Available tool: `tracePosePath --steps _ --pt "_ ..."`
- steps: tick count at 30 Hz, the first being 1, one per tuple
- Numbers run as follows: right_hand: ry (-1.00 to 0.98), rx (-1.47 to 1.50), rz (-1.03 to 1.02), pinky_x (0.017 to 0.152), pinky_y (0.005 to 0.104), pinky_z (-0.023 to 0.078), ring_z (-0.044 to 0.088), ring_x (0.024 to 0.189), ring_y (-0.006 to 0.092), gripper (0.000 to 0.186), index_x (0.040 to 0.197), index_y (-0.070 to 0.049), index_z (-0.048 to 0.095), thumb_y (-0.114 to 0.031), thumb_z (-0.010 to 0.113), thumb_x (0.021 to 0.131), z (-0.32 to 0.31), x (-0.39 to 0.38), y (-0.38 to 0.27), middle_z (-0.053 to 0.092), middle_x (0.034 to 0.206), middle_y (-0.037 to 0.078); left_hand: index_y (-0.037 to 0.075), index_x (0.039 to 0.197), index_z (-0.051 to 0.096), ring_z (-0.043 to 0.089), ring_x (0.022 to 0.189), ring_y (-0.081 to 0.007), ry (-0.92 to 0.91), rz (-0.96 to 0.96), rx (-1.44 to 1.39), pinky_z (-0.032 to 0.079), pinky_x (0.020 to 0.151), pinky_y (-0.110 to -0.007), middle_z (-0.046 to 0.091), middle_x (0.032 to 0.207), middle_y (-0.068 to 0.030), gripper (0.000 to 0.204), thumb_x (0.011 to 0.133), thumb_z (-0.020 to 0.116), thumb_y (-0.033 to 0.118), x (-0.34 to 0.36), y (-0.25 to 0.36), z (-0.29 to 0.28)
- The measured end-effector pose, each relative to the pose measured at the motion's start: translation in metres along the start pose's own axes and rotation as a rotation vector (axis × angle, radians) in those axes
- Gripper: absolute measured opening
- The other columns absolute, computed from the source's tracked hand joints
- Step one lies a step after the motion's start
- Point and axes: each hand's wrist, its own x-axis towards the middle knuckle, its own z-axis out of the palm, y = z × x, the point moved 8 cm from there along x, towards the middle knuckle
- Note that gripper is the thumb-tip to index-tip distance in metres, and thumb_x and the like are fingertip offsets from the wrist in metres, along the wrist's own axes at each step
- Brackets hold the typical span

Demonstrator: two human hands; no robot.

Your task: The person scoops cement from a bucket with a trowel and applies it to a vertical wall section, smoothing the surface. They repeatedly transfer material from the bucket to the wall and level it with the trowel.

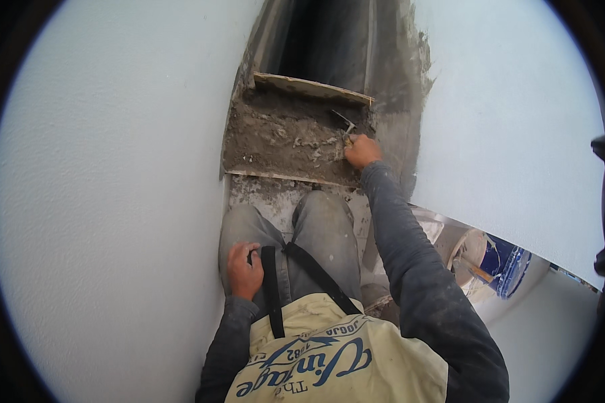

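Note:
My right hand is closed round the handle of a small trowel, reaching out ahead of me. Its thin metal part points up and left over rough, damp-looking grey mortar. This mortar fills a recess between two walls, bounded by a thin board at the far side and a pale strip at the near side. On my left thigh rests my left hand, its fingers curled beside a black strap. A small dark piece shows at those fingers, too hidden to name.
White walls rise close on the left and right. Beyond the board lies a dark, narrow opening. At lower right stand a mortar-smeared pail and a blue bucket. My knees are just before the pale strip.

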Motion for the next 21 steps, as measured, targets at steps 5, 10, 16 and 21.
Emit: tracePosePath --steps 5,10,16,21 --pt "0.06 -0.039 -0.088 0.1 0.0457 0.052 0.064 0.113 0.0429 0.04 0.122 -0.003 0.068 -0.014 0.062 0.084 -0.018 -0.03 -0.013 0.066 0.122 0.028 0.002 0.099 0.069 0.061 0.107 -0.0394 0.012 -0.002 -0.005 0.047 0.097 -0.046 0.066 0.105 -0.0197 0.017 0.083 0.062 0.001 0.001 -0.001 0.001" --pt "-0.023 -0.131 -0.071 0.098 0.046 0.052 0.065 0.111 0.0438 0.039 0.118 0.0 0.068 -0.013 0.063 0.082 -0.032 -0.051 -0.002 0.066 0.121 0.027 0.003 0.099 0.07 0.061 0.107 -0.0394 0.004 -0.014 0.012 0.047 0.098 -0.047 0.067 0.104 -0.0193 0.018 0.083 0.062 0.002 -0.002 -0.002 -0.001" --pt "0.009 -0.048 0.079 0.099 0.0471 0.051 0.064 0.113 0.0423 0.038 0.117 0.001 0.068 -0.012 0.064 0.082 -0.016 -0.034 -0.005 0.066 0.123 0.026 0.003 0.099 0.07 0.062 0.107 -0.0379 0.005 0.0 0.031 0.047 0.099 -0.046 0.068 0.103 -0.0183 0.017 0.084 0.062 0.002 0.002 0.005 -0.003" --pt "0.122 0.039 0.091 0.1 0.0484 0.051 0.063 0.117 0.0417 0.038 0.119 0.0 0.067 -0.014 0.065 0.084 0.005 -0.034 -0.005 0.066 0.124 0.026 0.002 0.097 0.069 0.063 0.103 -0.0368 0.004 -0.015 -0.006 0.048 0.1 -0.044 0.068 0.103 -0.0177 0.015 0.084 0.061 -0.001 -0.001 0.002 -0.004"
